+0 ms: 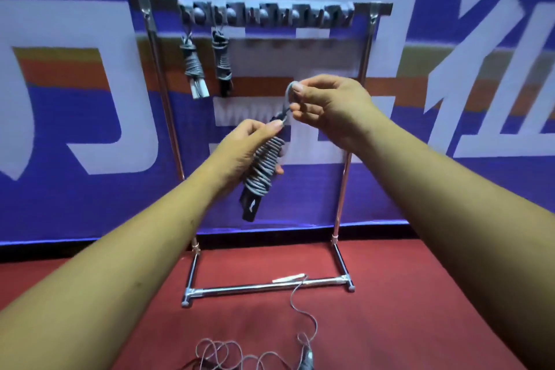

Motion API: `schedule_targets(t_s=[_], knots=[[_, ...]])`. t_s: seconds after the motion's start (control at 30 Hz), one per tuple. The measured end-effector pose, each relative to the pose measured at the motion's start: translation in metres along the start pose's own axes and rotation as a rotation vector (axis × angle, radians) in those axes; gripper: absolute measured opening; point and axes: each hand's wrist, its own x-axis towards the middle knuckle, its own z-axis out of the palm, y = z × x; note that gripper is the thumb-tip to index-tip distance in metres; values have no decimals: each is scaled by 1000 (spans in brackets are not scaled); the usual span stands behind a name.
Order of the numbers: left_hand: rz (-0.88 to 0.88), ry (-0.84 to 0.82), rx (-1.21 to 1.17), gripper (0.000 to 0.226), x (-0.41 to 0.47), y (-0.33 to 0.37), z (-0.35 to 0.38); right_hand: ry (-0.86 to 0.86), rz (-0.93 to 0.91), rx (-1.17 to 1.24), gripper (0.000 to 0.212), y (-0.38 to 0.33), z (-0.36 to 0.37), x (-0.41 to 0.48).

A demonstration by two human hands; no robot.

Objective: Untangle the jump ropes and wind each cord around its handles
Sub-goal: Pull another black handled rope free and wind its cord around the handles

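My left hand [244,149] grips a pair of black handles with grey cord wound round them, the wound jump rope [264,173], held tilted in front of the rack. Just above it, my right hand [326,105] pinches a small loop of the cord's end [289,96]. Two wound ropes hang from the rack's top bar: one with white handles [193,66] and one with black handles [222,64]. A loose grey cord [303,312] lies tangled on the red floor, with a white handle [289,278] near the rack's base bar.
A chrome rack [342,189] with a grey hook strip [267,13] stands against a blue, white and orange banner [90,117]. Red carpet [255,321] covers the floor below. A dark handle [307,360] lies at the bottom edge.
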Motion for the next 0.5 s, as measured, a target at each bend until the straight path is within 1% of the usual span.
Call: schedule_targets(t_s=[0.03,0.1,0.17,0.23,0.27,0.4,0.43,0.5], knots=[[26,-4,4,44,11,7,-2,-1,-22,-11,10,-11,1,11],[99,-8,138,47,31,17,-7,-21,-62,-36,9,-30,3,32],[174,7,289,31,49,26,-10,-46,-88,-68,5,-41,6,51],[228,30,320,13,69,33,-15,-58,-98,-111,3,-50,11,71],[242,43,306,12,79,37,-18,-57,-101,-127,3,-54,14,82],[216,147,221,16,119,44,-27,-33,-108,-197,5,-63,24,127],[236,165,225,19,132,47,-31,-25,-122,-220,5,-66,28,142],[261,175,280,34,148,48,-38,9,-143,-268,5,-68,35,166]])
